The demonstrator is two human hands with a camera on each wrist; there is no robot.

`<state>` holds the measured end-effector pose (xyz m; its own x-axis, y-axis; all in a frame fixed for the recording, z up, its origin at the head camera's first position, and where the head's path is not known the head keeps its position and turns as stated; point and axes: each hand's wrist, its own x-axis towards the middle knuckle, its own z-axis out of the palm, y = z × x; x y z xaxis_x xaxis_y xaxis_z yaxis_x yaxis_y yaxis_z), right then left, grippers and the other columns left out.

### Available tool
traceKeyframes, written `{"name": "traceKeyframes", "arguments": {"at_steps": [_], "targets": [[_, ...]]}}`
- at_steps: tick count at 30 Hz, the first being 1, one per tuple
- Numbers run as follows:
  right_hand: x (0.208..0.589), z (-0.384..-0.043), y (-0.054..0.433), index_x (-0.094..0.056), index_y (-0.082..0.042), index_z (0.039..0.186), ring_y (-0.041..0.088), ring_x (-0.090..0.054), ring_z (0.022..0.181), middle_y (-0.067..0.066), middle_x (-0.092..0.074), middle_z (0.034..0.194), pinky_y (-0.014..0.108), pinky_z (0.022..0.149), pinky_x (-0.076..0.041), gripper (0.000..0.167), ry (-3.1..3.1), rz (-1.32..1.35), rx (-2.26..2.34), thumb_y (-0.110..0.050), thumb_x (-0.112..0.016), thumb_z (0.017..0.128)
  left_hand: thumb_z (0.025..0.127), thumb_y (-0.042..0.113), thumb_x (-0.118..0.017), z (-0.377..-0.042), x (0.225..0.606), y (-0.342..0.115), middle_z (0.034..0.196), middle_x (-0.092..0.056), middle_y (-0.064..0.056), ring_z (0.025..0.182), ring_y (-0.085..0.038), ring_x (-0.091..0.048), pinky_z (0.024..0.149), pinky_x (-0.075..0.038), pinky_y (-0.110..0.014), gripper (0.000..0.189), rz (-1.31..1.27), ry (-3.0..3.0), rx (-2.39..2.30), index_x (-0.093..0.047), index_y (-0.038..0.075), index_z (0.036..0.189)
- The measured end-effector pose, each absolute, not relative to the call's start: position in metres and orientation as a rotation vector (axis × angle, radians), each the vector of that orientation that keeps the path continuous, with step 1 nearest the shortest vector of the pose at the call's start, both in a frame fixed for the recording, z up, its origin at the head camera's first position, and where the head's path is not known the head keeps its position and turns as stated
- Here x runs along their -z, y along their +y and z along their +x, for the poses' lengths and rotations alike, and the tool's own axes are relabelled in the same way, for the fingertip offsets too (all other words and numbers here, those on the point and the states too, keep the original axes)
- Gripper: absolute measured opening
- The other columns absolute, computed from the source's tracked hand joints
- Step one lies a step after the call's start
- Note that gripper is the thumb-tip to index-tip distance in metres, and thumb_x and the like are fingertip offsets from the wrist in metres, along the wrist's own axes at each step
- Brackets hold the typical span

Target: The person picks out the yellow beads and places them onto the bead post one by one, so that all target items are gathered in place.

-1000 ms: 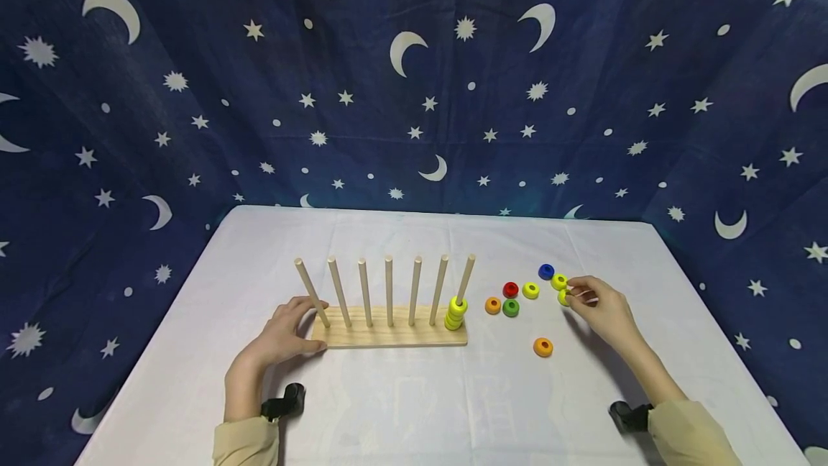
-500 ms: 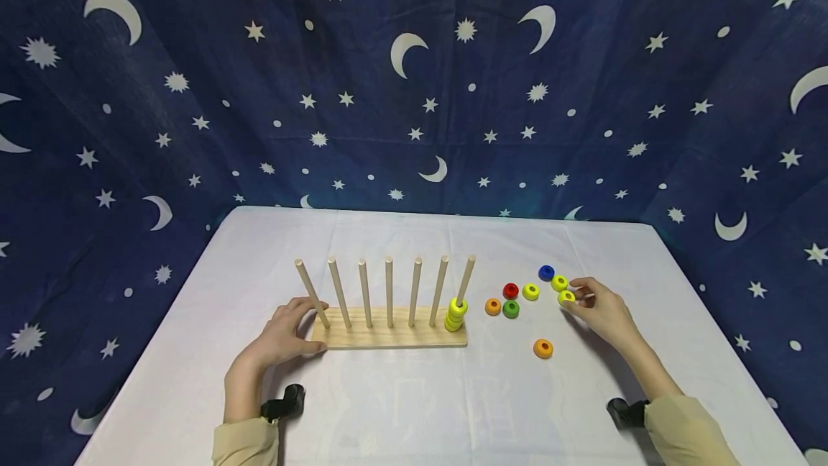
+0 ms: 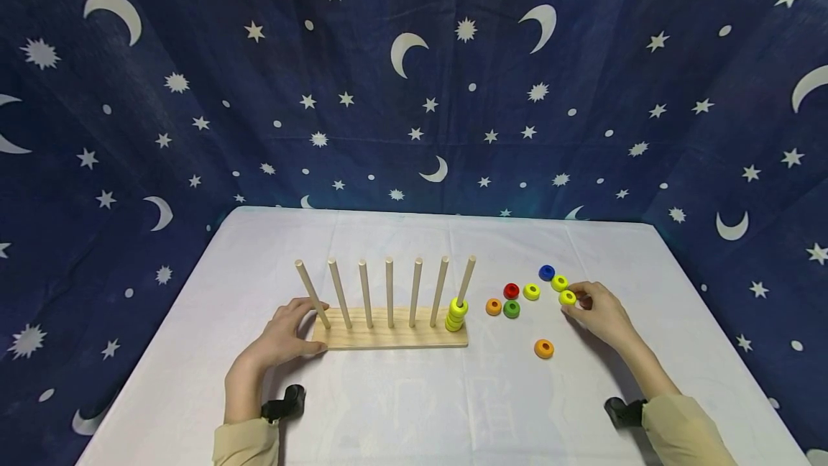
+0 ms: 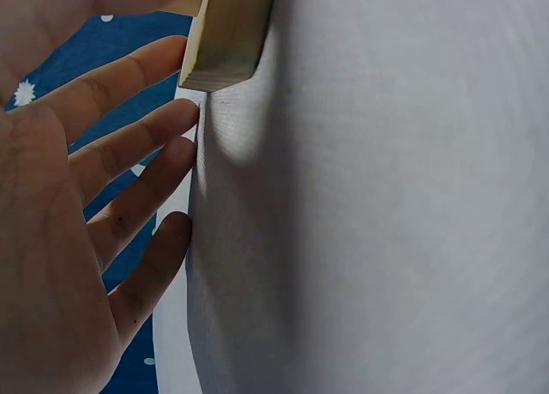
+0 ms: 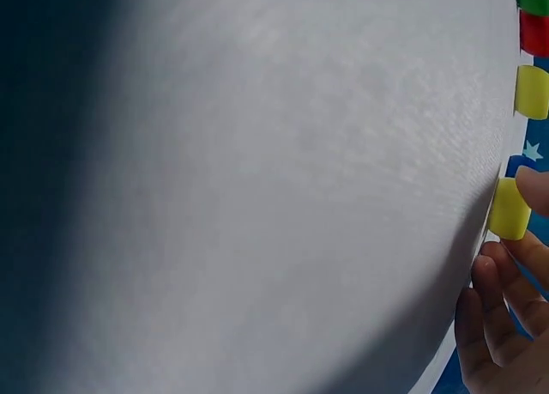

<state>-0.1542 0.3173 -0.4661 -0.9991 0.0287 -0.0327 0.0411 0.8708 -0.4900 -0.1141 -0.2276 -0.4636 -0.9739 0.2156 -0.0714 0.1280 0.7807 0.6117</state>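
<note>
A wooden peg stand [image 3: 388, 337] with several upright pegs stands on the table, with yellow rings [image 3: 456, 313] stacked on its rightmost peg. My left hand [image 3: 282, 333] holds the stand's left end, thumb at the front corner and a finger at the back corner. In the left wrist view the wooden base [image 4: 227, 38] meets the index fingertip, and the other fingers are spread below it. At the right, my right hand [image 3: 601, 313] pinches a yellow ring [image 3: 567, 298] between thumb and index finger. In the right wrist view this yellow ring [image 5: 509, 209] sits close to the tablecloth.
Left of my right hand lie a second yellow ring [image 3: 559, 282], a blue ring [image 3: 546, 272], another yellow ring [image 3: 532, 292], a red ring [image 3: 511, 291], a green ring [image 3: 512, 309] and an orange ring [image 3: 494, 306]. Nearer the front is another orange ring [image 3: 544, 349]. A starry curtain [image 3: 362, 70] hangs behind.
The right fingers have shifted slightly around the yellow ring, which now shows more fully between thumb and index finger. The left hand and the peg stand have stayed in place.
</note>
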Motion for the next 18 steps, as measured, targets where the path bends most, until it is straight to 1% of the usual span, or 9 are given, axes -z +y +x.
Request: {"name": "traceKeyframes", "arguments": {"at_steps": [5, 11, 18], "targets": [[0.4656, -0.1541, 0.3169, -0.055, 0.009, 0.120, 0.033, -0.058, 0.092, 0.024, -0.057, 0.106, 0.042, 0.076, -0.051, 0.045, 3.022, 0.026, 0.803, -0.017, -0.068, 0.085, 0.067, 0.022, -0.083, -0.1138, 0.4631, -0.2278, 0.138, -0.049, -0.017, 0.122, -0.039, -0.044, 0.100, -0.034, -0.066, 0.062, 0.272, 2.830, -0.956, -0.059, 0.015, 0.123], [0.4659, -0.1543, 0.3165, -0.056, 0.008, 0.119, 0.031, -0.057, 0.090, 0.022, -0.057, 0.103, 0.041, 0.075, -0.050, 0.043, 3.032, 0.023, 0.784, -0.016, -0.068, 0.085, 0.067, 0.022, -0.083, -0.1135, 0.4627, -0.2280, 0.138, -0.048, -0.016, 0.122, -0.039, -0.044, 0.100, -0.034, -0.065, 0.061, 0.279, 2.828, -0.961, -0.059, 0.015, 0.123], [0.4651, -0.1546, 0.3159, -0.057, 0.009, 0.117, 0.032, -0.058, 0.089, 0.023, -0.056, 0.102, 0.042, 0.075, -0.050, 0.042, 3.035, 0.023, 0.774, -0.016, -0.068, 0.085, 0.067, 0.022, -0.082, -0.1142, 0.4631, -0.2283, 0.138, -0.049, -0.017, 0.123, -0.040, -0.043, 0.100, -0.034, -0.066, 0.062, 0.290, 2.836, -0.960, -0.059, 0.014, 0.123]]}}
